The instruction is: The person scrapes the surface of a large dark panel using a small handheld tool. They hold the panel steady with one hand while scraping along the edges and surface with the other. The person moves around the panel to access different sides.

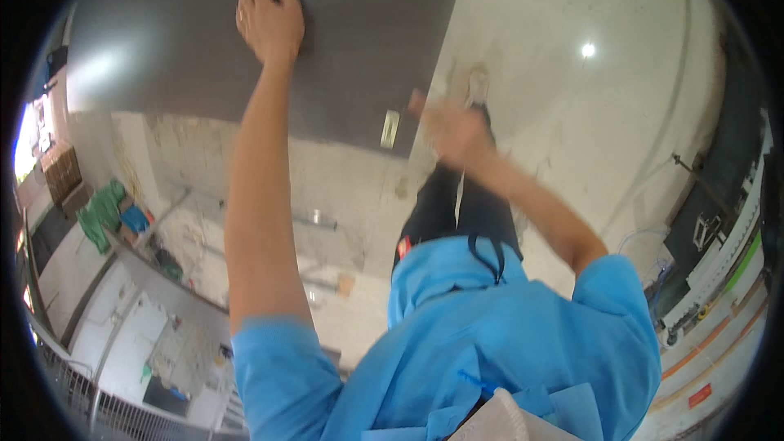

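A large dark grey panel [367,41] lies flat in front of me, filling the upper left. My left hand [268,23] reaches far out over it and presses down on a small dark pad [287,2] that shows under the fingers. A ring is on one finger. My right hand [451,129] is blurred at the panel's near right edge, fingers stretched out with nothing visible in it. A small pale metal fitting [390,129] is set into the panel just left of that hand.
Below the panel is a rough pale concrete floor [343,196] with metal bars. A glossy white floor [588,114] spreads right, with my shoe [478,82] on it. Machinery [727,229] lines the right rim. Green cloth [102,212] lies at left.
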`<state>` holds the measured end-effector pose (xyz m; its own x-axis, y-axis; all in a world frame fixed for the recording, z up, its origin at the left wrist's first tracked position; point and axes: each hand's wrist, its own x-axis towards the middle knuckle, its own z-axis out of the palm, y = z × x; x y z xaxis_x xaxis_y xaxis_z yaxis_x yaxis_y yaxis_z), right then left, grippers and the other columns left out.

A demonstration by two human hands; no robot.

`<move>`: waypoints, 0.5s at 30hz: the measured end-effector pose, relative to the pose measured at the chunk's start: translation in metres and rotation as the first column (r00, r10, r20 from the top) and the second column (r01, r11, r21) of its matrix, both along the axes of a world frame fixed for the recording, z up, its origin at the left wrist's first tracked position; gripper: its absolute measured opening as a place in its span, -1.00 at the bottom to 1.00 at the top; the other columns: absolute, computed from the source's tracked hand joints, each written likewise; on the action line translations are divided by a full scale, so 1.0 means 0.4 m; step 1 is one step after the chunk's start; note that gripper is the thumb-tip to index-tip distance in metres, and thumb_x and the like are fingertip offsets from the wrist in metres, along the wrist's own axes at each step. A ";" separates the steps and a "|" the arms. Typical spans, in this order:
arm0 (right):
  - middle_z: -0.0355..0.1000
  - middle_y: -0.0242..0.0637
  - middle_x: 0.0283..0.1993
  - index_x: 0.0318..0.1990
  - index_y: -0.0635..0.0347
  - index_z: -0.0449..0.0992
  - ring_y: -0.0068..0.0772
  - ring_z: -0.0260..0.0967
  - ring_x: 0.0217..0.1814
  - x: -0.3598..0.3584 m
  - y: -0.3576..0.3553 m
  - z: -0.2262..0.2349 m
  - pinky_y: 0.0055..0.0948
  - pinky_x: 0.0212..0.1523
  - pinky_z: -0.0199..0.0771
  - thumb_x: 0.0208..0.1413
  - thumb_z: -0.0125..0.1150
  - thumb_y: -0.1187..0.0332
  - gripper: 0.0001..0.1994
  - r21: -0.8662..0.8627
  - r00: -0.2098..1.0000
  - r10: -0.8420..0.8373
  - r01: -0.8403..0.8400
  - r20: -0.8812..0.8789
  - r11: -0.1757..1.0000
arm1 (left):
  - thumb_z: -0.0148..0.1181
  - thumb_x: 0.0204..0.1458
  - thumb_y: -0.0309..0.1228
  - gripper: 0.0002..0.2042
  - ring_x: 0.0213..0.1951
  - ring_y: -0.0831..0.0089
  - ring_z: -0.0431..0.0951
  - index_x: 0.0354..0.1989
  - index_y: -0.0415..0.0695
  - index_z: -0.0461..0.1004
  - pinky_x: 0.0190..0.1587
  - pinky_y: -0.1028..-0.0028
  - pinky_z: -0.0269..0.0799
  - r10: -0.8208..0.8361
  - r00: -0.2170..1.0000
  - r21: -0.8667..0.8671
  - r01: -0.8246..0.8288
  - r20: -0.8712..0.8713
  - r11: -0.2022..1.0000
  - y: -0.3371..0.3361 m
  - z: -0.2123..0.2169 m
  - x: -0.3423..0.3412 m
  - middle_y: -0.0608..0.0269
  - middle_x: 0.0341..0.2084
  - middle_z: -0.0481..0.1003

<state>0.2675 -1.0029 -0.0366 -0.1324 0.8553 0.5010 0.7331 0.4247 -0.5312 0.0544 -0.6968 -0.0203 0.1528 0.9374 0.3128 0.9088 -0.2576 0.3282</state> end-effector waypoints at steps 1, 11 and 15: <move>0.60 -0.31 -0.26 0.33 0.30 0.56 -0.38 0.52 -0.40 -0.024 -0.031 0.019 -0.31 -0.46 0.56 0.22 0.34 0.47 -0.51 0.049 0.999 0.048 -0.050 0.024 0.998 | 0.01 0.45 -0.02 -0.40 0.61 0.12 0.18 0.52 -0.12 0.36 0.64 0.10 -0.01 0.017 1.000 -0.016 -0.018 -0.026 1.000 -0.001 0.007 0.004 0.06 0.54 0.33; 0.63 -0.06 -0.03 -0.04 0.16 0.75 -0.03 0.62 -0.05 0.472 0.560 -0.047 -0.18 -0.06 0.62 0.35 0.33 0.32 -0.82 -0.158 0.776 -0.479 0.457 -0.411 0.875 | -0.01 0.51 -0.14 -0.45 0.62 0.05 0.15 0.56 -0.14 0.29 0.63 0.06 0.02 0.051 0.988 -0.112 -0.067 -0.145 0.991 -0.017 0.052 0.026 0.03 0.57 0.27; 0.56 -0.16 -0.26 0.00 0.06 0.76 -0.04 0.54 -0.22 0.756 0.967 -0.033 -0.17 -0.16 0.54 0.35 0.36 0.27 -0.81 -0.172 0.738 -0.617 0.593 -0.274 0.786 | 0.00 0.51 -0.19 -0.46 0.62 0.00 0.15 0.56 -0.16 0.28 0.63 0.03 0.02 0.049 0.990 -0.152 -0.070 -0.134 0.986 -0.017 0.055 0.021 -0.01 0.57 0.26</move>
